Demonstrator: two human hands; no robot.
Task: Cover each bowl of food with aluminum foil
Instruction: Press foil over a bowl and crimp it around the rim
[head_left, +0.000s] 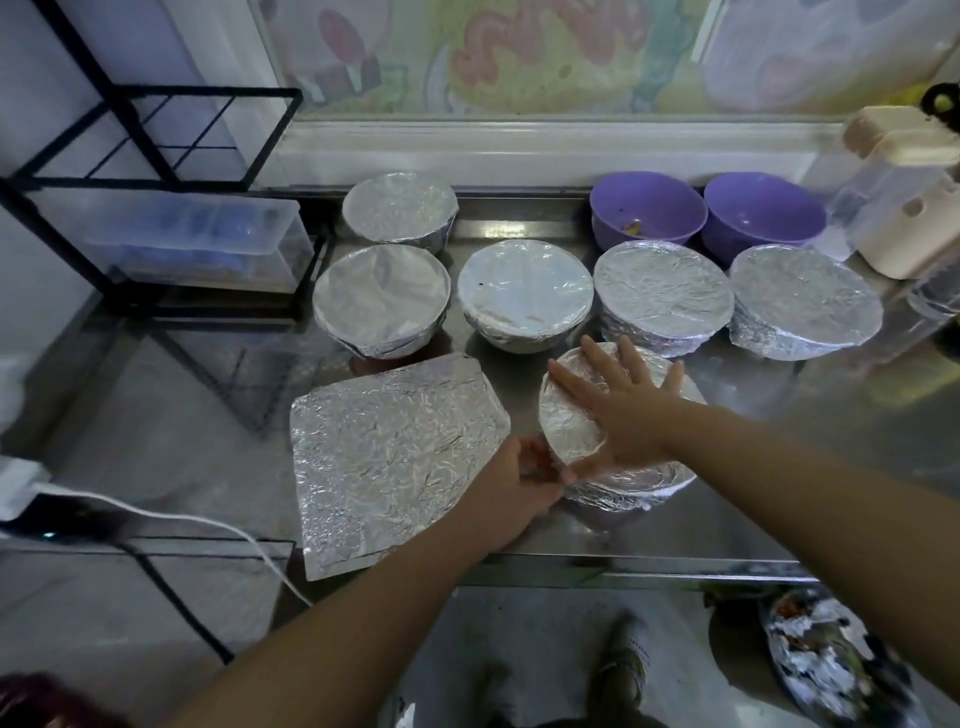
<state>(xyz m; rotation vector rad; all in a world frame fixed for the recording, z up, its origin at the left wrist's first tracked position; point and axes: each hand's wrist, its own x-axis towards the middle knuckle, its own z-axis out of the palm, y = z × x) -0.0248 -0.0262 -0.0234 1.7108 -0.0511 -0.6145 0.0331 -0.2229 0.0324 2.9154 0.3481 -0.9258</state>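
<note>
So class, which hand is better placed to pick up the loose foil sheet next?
Probably left. The left hand grips the foil-covered bowl right beside the foil sheet; the right hand lies flat on the bowl's top, farther away.

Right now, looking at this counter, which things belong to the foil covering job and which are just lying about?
Job: near bowl, foil pressed flat by the right hand, left hand gripping its side; spare foil sheet; five covered bowls; two uncovered purple bowls.
Lying about: black wire rack; clear plastic box; cream container; white cable.
</note>
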